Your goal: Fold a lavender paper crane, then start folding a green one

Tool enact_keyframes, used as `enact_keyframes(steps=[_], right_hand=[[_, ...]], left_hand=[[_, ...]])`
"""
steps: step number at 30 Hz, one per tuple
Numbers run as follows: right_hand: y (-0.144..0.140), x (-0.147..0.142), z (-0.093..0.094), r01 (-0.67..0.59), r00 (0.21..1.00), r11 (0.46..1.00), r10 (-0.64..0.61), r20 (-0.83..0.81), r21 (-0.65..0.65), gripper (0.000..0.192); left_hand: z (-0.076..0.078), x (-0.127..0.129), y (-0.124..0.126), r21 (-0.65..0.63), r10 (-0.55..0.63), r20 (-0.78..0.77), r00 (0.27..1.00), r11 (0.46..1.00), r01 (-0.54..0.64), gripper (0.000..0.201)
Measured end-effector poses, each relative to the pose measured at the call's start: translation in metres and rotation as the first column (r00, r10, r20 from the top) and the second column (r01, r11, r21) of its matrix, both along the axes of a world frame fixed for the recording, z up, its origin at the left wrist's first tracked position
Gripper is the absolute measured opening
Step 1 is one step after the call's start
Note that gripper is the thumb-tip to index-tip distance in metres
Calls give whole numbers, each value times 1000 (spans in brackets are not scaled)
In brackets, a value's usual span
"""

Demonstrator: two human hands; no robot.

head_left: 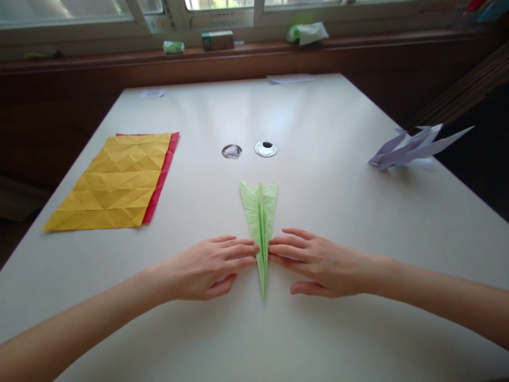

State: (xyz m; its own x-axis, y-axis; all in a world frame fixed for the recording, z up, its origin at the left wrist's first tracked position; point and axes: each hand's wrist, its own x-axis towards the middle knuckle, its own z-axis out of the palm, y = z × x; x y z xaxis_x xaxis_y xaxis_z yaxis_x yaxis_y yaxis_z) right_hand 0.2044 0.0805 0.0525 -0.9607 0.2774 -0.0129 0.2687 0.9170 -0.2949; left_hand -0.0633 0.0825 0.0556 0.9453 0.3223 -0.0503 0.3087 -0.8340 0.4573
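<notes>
A light green folded origami paper point(261, 223) lies on the white table, its narrow point toward me and its wider end away. Folded layers stand up along its middle. My left hand point(217, 265) lies flat at its left side, with the fingertips touching the edge of the paper. From the other side my right hand point(314, 262) touches the right edge with its fingertips, thumb spread apart. Both hands are open, and neither grips the paper.
Creased yellow paper point(115, 180) lies over a red sheet point(161, 183) at the left. A pale purple origami figure point(413, 151) stands at the right. Two round table inserts, one silver-rimmed point(266, 148), are beyond the green paper. A small box point(217, 40) sits on the windowsill.
</notes>
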Motion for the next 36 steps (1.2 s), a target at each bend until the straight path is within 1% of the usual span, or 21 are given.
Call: enact_keyframes(steps=[4, 9, 13, 17, 20, 23, 27, 31, 36], right_hand=[[2, 2, -3, -5, 1000, 1000, 5, -24, -3, 56], [0, 5, -6, -8, 1000, 1000, 8, -5, -18, 52], [1, 7, -7, -8, 1000, 999, 8, 8, -36, 47], [4, 7, -7, 13, 1000, 997, -15, -25, -76, 43], [6, 6, -7, 12, 999, 994, -17, -48, -105, 49], [7, 6, -8, 17, 999, 994, -21, -36, -109, 56], [11, 8, -11, 28, 1000, 997, -28, -4, -74, 52], [14, 11, -12, 52, 998, 998, -51, 27, -41, 51], [17, 11, -11, 50, 997, 998, -48, 60, -41, 62]], left_hand=[[-4, 0, -1, 8, 9, 15, 1000, 1000, -9, 41], [-7, 1, -2, 75, -24, 19, 1000, 997, 22, 42], [-8, 1, 1, 61, -27, 41, 999, 998, 25, 45], [-9, 1, 2, 41, -20, 64, 998, 999, 17, 46], [-9, 2, 1, 28, 1, 60, 998, 1000, -3, 46], [-9, 2, 0, 21, 21, 46, 999, 1000, -22, 47], [-8, 1, 5, 39, 6, 27, 1000, 999, -7, 45], [-8, -1, 11, 72, 39, 15, 999, 997, -40, 43], [-12, -4, 13, 92, 44, -13, 999, 995, -42, 45]])
